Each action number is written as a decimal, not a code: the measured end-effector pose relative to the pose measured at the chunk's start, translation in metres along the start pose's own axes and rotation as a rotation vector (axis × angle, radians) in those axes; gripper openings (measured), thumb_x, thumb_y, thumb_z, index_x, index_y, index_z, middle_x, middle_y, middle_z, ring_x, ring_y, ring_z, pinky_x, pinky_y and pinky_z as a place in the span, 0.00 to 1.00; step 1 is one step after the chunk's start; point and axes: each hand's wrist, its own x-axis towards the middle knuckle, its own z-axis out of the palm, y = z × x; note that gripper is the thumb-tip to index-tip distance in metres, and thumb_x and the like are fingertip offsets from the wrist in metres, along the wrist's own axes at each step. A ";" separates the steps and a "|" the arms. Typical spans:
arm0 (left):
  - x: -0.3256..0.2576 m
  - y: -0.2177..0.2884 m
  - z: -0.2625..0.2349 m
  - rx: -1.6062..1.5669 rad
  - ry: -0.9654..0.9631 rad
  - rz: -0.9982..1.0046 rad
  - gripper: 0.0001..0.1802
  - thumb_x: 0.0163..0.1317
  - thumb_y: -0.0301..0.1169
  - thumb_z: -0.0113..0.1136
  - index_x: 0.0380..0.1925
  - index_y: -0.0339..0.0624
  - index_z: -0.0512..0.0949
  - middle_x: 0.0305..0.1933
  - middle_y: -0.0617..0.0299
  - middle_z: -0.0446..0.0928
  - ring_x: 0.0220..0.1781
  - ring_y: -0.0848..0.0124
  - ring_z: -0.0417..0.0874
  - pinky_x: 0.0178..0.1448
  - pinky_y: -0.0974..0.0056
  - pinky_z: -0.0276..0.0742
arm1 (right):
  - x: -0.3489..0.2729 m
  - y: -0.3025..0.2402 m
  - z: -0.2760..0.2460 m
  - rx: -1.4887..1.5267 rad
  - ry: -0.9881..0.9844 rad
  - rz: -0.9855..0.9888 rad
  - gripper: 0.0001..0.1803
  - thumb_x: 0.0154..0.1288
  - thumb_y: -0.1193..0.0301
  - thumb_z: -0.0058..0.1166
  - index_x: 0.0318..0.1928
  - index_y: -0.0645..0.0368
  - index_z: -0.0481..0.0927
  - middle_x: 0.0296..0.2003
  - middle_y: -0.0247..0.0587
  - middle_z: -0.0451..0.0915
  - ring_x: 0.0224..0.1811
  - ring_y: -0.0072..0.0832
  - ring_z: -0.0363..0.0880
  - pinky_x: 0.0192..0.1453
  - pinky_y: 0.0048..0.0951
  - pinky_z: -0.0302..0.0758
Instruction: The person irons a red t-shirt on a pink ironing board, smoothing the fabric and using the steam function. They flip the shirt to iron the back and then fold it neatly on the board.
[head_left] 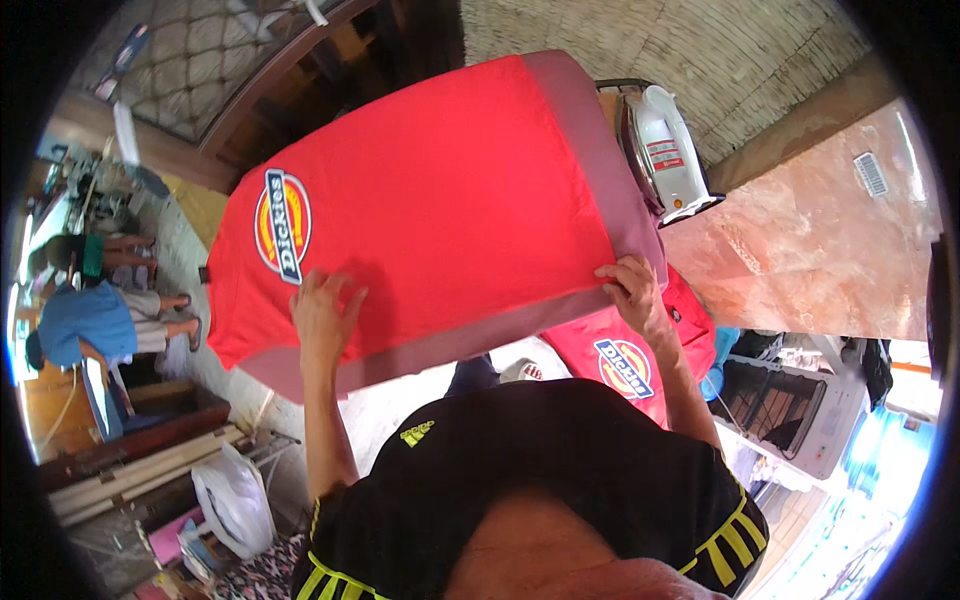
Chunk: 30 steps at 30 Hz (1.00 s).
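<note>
A red T-shirt (430,200) with a round printed emblem lies spread over an ironing board (575,100) with a maroon cover. My left hand (328,312) is at the shirt's near edge below the emblem, fingers apart and casting a shadow on the cloth. At the near right corner of the shirt, my right hand (637,292) has its fingers curled in a pinch at the hem. Beyond that hand, a white clothes iron (663,150) rests on a stand at the board's right end.
Another red shirt (625,365) with the same emblem lies below the board's near right edge. A pinkish marbled panel (800,240) stands at the right. Two people (95,320) are at the far left. A white plastic bag (232,498) sits at the lower left.
</note>
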 end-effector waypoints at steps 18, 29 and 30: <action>0.419 0.149 0.131 -0.315 -0.078 1.073 0.06 0.62 0.23 0.60 0.39 0.41 0.77 0.51 0.63 0.79 0.50 0.58 0.82 0.50 0.58 0.79 | 0.002 -0.033 -0.001 -0.003 0.039 0.326 0.09 0.48 0.71 0.69 0.33 0.52 0.87 0.33 0.31 0.79 0.43 0.32 0.76 0.52 0.37 0.70; 0.433 0.170 0.117 -0.175 -0.284 1.063 0.07 0.64 0.21 0.57 0.42 0.41 0.75 0.48 0.61 0.76 0.45 0.56 0.81 0.48 0.57 0.77 | -0.010 -0.015 0.004 0.136 0.110 0.268 0.17 0.44 0.70 0.70 0.40 0.51 0.87 0.34 0.33 0.80 0.43 0.34 0.77 0.51 0.37 0.70; 0.441 0.171 0.114 -0.126 -0.315 1.076 0.07 0.65 0.21 0.56 0.42 0.41 0.75 0.47 0.61 0.75 0.44 0.55 0.80 0.48 0.56 0.77 | -0.011 -0.014 0.004 0.137 0.120 0.287 0.19 0.45 0.71 0.70 0.43 0.51 0.87 0.34 0.33 0.80 0.43 0.35 0.77 0.51 0.37 0.70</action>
